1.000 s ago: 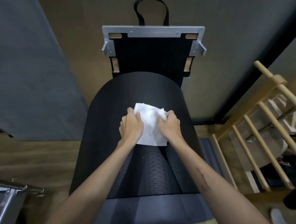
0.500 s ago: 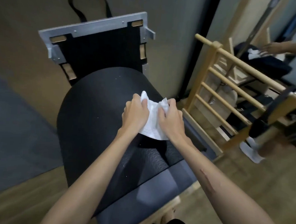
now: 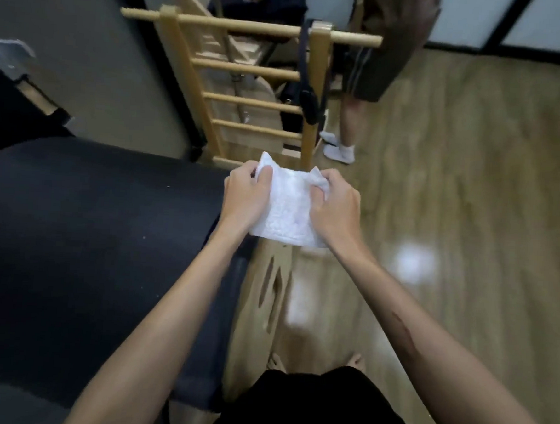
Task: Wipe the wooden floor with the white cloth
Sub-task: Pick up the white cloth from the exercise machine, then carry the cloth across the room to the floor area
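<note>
Both hands grasp the white cloth [image 3: 288, 209] in the air: left hand [image 3: 245, 196] pinching its left edge, right hand [image 3: 333, 207] bunching its right. Wooden floor [image 3: 452, 206] lies below, untouched; black padded barrel [image 3: 90, 233] left of them.

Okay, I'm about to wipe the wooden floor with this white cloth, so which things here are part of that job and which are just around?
Part of the job:
white cloth, gripped by the left hand and the right hand
wooden floor

Just around:
black padded barrel
wooden ladder frame
black strap on the frame
another person's legs in white socks
</note>
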